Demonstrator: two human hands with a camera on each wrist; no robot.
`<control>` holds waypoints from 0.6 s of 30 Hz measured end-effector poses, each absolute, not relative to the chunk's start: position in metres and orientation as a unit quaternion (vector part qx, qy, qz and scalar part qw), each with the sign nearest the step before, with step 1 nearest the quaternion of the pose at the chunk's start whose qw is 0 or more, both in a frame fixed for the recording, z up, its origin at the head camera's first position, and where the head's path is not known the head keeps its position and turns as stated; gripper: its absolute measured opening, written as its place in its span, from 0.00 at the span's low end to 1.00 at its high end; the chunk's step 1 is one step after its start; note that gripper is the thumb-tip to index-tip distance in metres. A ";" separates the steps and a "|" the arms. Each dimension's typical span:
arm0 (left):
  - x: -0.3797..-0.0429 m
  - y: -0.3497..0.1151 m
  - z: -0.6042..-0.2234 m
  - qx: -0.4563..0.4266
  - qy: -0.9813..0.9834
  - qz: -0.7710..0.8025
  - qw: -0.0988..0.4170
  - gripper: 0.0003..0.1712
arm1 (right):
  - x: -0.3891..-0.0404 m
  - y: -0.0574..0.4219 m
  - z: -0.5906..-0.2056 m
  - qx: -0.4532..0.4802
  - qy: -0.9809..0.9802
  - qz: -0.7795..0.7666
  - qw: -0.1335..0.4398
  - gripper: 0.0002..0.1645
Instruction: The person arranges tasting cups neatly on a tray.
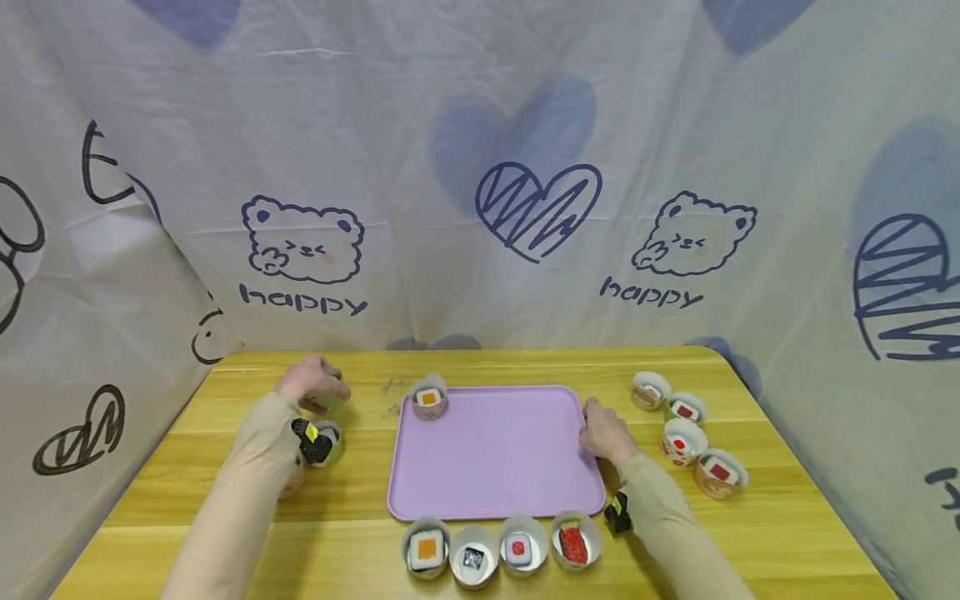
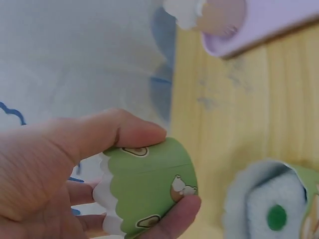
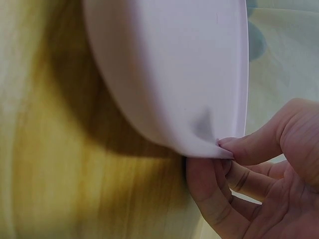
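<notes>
Pale, creased cloth (image 1: 420, 321) fills the whole backdrop, wrapping both sides, and there they are: blue hearts (image 1: 517, 152), line-drawn bears (image 1: 303, 242), "happy" lettering (image 1: 303, 302)! Below, a yellow wood-grain table (image 1: 360, 500) shows rounded far corners.

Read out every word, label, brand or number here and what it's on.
"happy": white cloth, under the left bear drawing.
"happy": same cloth, under the right bear drawing.
Cut-off strokes at the cloth's sides: unreadable.
Faint marks on the table: too blurred.
Yellow tags on the wrist cameras: too small.
Green cup: pictures, no readable words.
</notes>
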State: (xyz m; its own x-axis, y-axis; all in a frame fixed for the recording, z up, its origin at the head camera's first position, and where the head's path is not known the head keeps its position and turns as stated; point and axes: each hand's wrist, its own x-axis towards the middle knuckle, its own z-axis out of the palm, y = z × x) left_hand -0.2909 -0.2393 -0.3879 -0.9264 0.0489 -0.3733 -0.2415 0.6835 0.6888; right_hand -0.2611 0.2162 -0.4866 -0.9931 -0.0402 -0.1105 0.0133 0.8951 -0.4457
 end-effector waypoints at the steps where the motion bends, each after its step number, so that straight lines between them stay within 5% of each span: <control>1: -0.291 -0.238 -0.386 -0.049 0.897 0.398 0.188 0.42 | -0.261 0.216 -0.487 -0.007 0.972 -0.229 0.058 0.12; 8: -0.286 -0.226 -0.375 0.005 0.901 0.389 0.191 0.48 | -0.261 0.216 -0.487 -0.005 0.971 -0.232 0.058 0.12; 18: -0.281 -0.211 -0.384 0.142 0.924 0.334 0.123 0.33 | -0.263 0.217 -0.488 0.000 0.970 -0.232 0.070 0.11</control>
